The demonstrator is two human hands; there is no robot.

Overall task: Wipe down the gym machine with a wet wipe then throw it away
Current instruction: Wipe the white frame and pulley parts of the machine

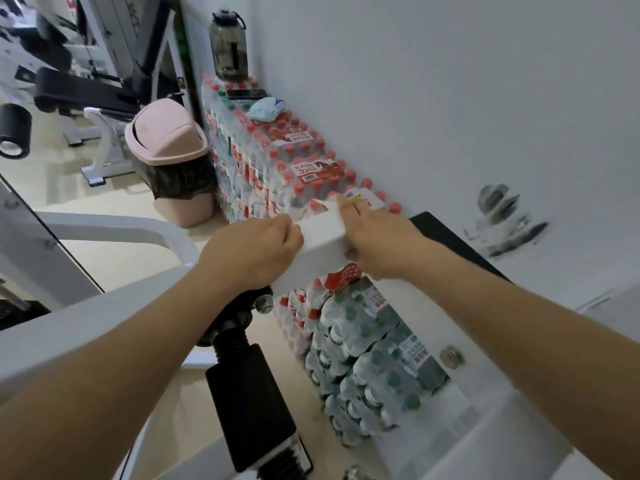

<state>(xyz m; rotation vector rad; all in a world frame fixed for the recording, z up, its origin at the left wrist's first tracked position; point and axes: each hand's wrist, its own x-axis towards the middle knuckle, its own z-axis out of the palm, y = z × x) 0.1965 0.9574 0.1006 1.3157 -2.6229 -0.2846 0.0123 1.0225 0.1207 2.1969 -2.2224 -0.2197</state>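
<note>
Left grip, right grip, wet wipe held between

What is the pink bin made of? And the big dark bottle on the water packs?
Pink bin: probably matte plastic, with smooth moulded curves and even colour. Big dark bottle: likely tinted clear plastic, since light shows through it.

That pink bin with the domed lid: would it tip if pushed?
Likely light: the pink bin looks like thin plastic with a loose black liner. It stands on smooth floor, so a hard shove may slide or tip it. The domed lid seems to swing, so gentle pushes probably suffice.
</note>
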